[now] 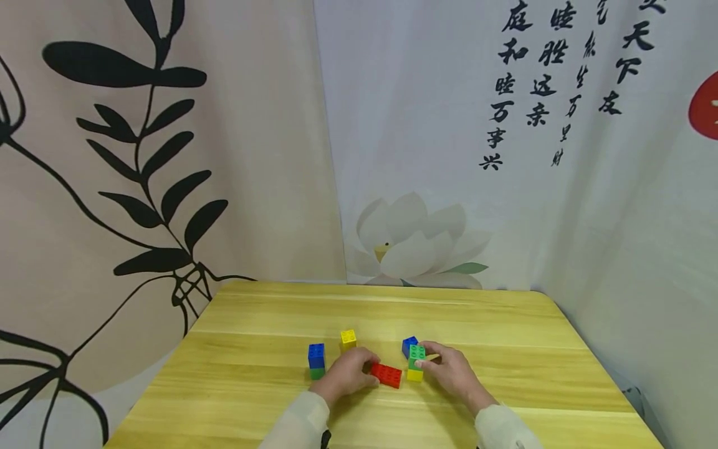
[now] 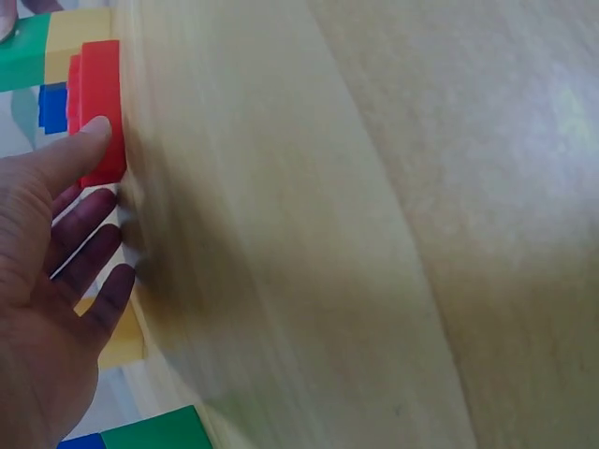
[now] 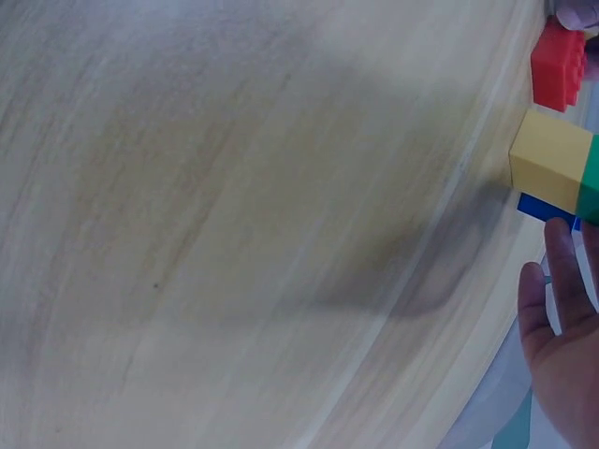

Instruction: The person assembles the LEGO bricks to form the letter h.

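Pinching the left end of the red brick (image 1: 386, 375), the left hand (image 1: 349, 372) has a narrow grip, its thumb on the near side and three other fingers loosely spread in the left wrist view. The red brick lies studs up, slightly askew, between the two hands; whether its underside touches the surface (image 1: 241, 355) is hard to tell. The right hand (image 1: 450, 371) holds the upper green brick (image 1: 417, 357) in a similarly narrow grip, thumb at the front and index finger toward the back. That brick sits on a yellow base brick (image 1: 415, 375), just beside the red brick's right end with a small gap between. Close behind this stack is a lone blue brick (image 1: 409, 345), partly hidden.

Just beyond the left hand stands a lone yellow brick (image 1: 348, 338), its lower part covered by the hand. Left of that hand, apart from it, a second stack has a blue top brick (image 1: 316, 355) over a green bottom brick (image 1: 317, 374).

Pale sleeves (image 1: 300, 416) cover both forearms. Beyond the far edge of the surface hangs a backdrop (image 1: 269, 156) printed with black plants, a pale lotus flower (image 1: 415, 240) and columns of dark characters.
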{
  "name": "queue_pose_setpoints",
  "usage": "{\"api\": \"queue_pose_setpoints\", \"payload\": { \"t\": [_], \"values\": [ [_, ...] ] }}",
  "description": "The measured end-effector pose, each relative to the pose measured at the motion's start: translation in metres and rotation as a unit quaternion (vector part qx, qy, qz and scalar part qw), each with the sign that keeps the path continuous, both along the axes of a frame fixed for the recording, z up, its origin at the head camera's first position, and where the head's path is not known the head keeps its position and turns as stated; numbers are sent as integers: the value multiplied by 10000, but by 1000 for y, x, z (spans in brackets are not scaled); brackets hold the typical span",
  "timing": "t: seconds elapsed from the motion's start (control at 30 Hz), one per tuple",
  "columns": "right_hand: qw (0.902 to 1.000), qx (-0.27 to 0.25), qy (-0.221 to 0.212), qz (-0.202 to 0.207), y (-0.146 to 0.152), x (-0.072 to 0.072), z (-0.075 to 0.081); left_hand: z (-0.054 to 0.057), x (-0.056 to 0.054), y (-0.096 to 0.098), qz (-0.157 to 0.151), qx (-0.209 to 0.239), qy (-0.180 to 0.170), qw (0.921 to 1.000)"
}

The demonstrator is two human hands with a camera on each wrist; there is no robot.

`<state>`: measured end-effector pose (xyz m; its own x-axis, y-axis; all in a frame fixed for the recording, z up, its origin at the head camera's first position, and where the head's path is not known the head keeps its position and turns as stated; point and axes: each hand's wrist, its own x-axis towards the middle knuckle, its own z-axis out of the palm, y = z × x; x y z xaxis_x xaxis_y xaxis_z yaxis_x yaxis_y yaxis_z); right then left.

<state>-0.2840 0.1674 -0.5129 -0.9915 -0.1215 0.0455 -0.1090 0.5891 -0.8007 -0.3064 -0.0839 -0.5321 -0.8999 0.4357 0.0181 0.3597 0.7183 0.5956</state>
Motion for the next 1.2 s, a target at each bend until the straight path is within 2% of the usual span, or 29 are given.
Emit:
{"api": "queue_pose_setpoints", "payload": {
  "t": [0.13, 0.23, 0.5, 0.63, 0.87, 1.0, 1.2],
  "values": [
    [10000, -59, -33, 20, 0, 1, 0, 0, 2, -1, 46, -18, 68, 10000],
    [9999, -120, -53, 8, 0, 1, 1, 2, 2, -6, 80, 197, -12, 9998],
    [9995, -308, -41, -3, -1, 3, 2, 23, 2, -16, 345, 805, 21, 9962],
    [9997, -247, -33, -24, -1, 3, 1, 34, 3, -14, 496, 905, 80, 9946],
    [9998, -181, -116, -56, -2, 3, 1, 49, 2, -10, 751, 1260, -76, 9892],
    [9998, -155, -138, -80, -2, 3, 2, 55, -1, -10, 639, 1295, 22, 9895],
    [9998, -109, -143, -91, -3, 3, 1, 58, -6, -9, 492, 1239, 126, 9910]
  ]
}}
